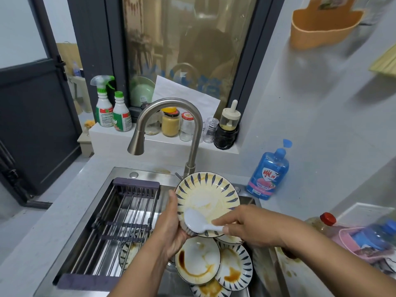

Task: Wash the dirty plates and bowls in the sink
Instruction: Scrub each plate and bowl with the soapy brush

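A: status? where's the plate

me: round cream ceramic plate with blue leaf-stroke rim point(207, 196) is held above the stack, tilted face toward me, over the steel sink point(150, 173). left hand point(171, 228) grips its lower-left edge, thumb on the face, the rest behind

A: right side?

me: right hand point(246, 226) pinches a white plastic spoon point(195, 221), fingers point(222, 221) closed on the handle end. spoon's long axis runs left-right across the plate's bottom edge, with the bowl end to the left, lying on the plate just beside my left thumb

A: what does the next move hinge on

me: my read: spoon comes off the plate first. handle points right, into the right hand, so the pull goes right and away, and left only has to steady the plate. spout of the brushed-metal gooseneck tap point(171, 108) sits up-left of the plate with no water visible, so the plate would then go up-left to it

A: the rest?

me: white bowl with brown sauce streaks point(197, 262) and more blue-rimmed plates point(233, 266) lie stacked in the sink right under my hands, all unwashed
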A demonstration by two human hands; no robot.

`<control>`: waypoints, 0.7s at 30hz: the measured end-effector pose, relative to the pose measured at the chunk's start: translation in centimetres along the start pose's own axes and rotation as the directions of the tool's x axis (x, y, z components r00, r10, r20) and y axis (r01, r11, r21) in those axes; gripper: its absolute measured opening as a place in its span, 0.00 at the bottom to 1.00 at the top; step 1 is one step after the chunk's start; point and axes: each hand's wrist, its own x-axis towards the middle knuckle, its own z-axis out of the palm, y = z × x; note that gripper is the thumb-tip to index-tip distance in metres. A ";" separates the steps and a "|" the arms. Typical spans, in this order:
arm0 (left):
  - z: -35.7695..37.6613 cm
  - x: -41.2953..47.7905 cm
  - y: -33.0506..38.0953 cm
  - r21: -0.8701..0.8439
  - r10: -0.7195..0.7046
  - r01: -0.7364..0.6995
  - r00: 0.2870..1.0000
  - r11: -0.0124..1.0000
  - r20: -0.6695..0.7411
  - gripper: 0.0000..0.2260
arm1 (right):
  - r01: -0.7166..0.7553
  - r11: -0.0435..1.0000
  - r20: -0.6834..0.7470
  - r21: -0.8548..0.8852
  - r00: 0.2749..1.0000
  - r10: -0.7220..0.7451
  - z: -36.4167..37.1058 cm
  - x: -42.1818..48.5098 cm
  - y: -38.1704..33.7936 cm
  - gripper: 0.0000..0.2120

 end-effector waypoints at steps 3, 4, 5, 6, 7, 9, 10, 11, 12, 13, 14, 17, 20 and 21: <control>0.4 -0.1 -0.4 0.076 0.031 -0.027 0.998 0.997 -0.047 0.24 | -0.025 0.992 -0.018 -0.122 1.000 0.023 -0.4 -0.7 -0.4 0.17; 0.5 -0.1 -0.5 0.104 0.034 -0.027 0.997 0.994 -0.063 0.24 | -0.022 0.987 -0.037 -0.159 0.999 0.016 -0.3 -0.8 -0.7 0.17; 0.6 -0.2 -0.5 0.122 0.035 -0.024 0.996 0.992 -0.083 0.25 | -0.014 0.983 -0.056 -0.185 0.998 0.004 -0.2 -0.9 -0.9 0.17; 0.5 -0.1 -0.5 0.122 0.040 -0.027 0.994 0.992 -0.106 0.25 | -0.003 0.981 -0.069 -0.196 0.998 -0.011 0.0 -1.0 -1.2 0.17; 0.5 -0.2 -0.3 0.118 0.049 -0.034 0.992 0.992 -0.120 0.24 | 0.002 0.981 -0.081 -0.193 0.997 -0.018 0.3 -1.1 -1.4 0.17; 0.2 0.0 -0.2 0.119 0.061 -0.043 0.987 0.992 -0.151 0.26 | 0.005 0.982 -0.104 -0.189 0.994 -0.026 0.6 -1.3 -1.7 0.17; 0.0 0.2 -0.2 0.126 0.069 -0.048 0.983 0.991 -0.170 0.28 | 0.007 0.979 -0.115 -0.202 0.993 -0.031 0.8 -1.4 -1.8 0.17; -0.1 0.2 -0.1 0.136 0.079 -0.055 0.981 0.989 -0.179 0.30 | 0.008 0.976 -0.128 -0.218 0.991 -0.037 1.0 -1.5 -1.9 0.17; -0.1 0.5 -0.1 0.143 0.085 -0.058 0.978 0.988 -0.191 0.31 | 0.007 0.973 -0.140 -0.231 0.989 -0.040 1.1 -1.5 -2.0 0.18; 0.0 0.6 -0.1 0.150 0.090 -0.060 0.976 0.987 -0.198 0.32 | 0.006 0.971 -0.152 -0.238 0.987 -0.043 1.2 -1.5 -2.0 0.18; 0.0 0.7 0.0 0.154 0.098 -0.066 0.974 0.986 -0.204 0.33 | 0.005 0.971 -0.160 -0.241 0.986 -0.044 1.3 -1.4 -2.1 0.18; 0.1 0.6 0.4 0.150 0.103 -0.075 0.976 0.986 -0.193 0.33 | -0.005 0.972 -0.174 -0.233 0.984 -0.036 1.3 -1.5 -2.4 0.18; 0.0 0.5 0.5 0.148 0.105 -0.079 0.979 0.986 -0.176 0.34 | -0.024 0.973 -0.228 -0.231 0.973 -0.030 1.3 -1.5 -2.5 0.18; 0.1 0.3 0.5 0.144 0.106 -0.081 0.980 0.986 -0.169 0.31 | -0.046 0.964 -0.265 -0.262 0.964 -0.026 1.3 -1.3 -2.3 0.18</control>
